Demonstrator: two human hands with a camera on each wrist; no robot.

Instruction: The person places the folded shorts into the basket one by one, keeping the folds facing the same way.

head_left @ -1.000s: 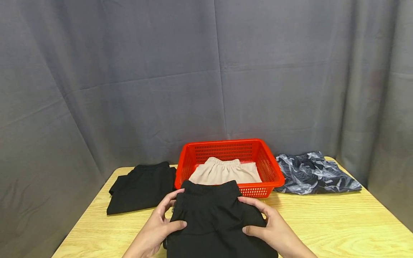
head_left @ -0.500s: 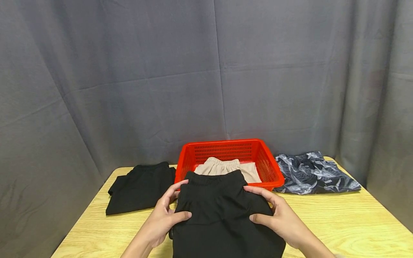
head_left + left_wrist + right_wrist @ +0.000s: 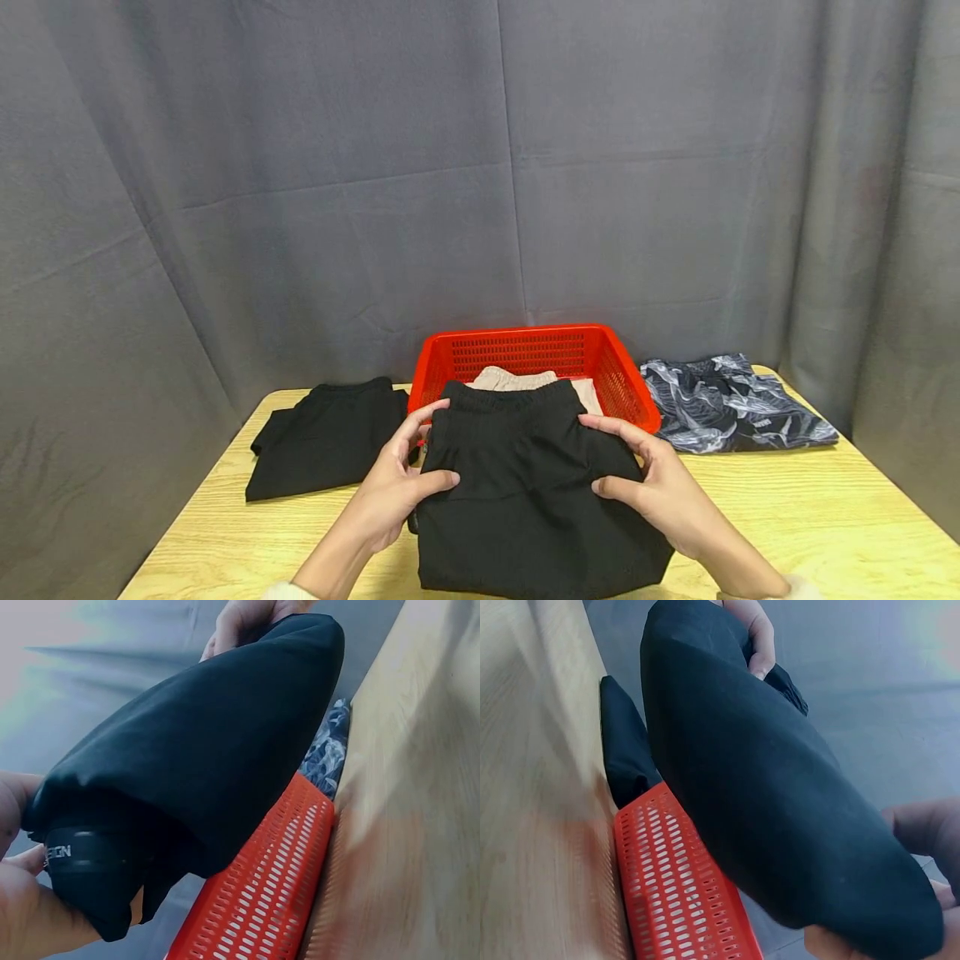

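A folded black garment (image 3: 525, 483) with an elastic waistband is held up off the table between both hands. My left hand (image 3: 401, 483) grips its left edge, thumb on top. My right hand (image 3: 648, 487) grips its right edge the same way. Its waistband end hangs over the front rim of the red basket (image 3: 626, 387), where a beige garment (image 3: 510, 379) lies. In the left wrist view the black garment (image 3: 202, 750) bulges above the red basket (image 3: 262, 892); the right wrist view shows the black garment (image 3: 772, 802) over the red basket (image 3: 675, 885) wall.
Another folded black garment (image 3: 326, 437) lies at the table's left. A grey patterned garment (image 3: 731, 404) lies at the right of the basket. The wooden table (image 3: 825, 517) is backed by a grey curtain (image 3: 480, 167).
Both hands have carried the black garment forward and up toward the basket; it now covers most of the beige garment.
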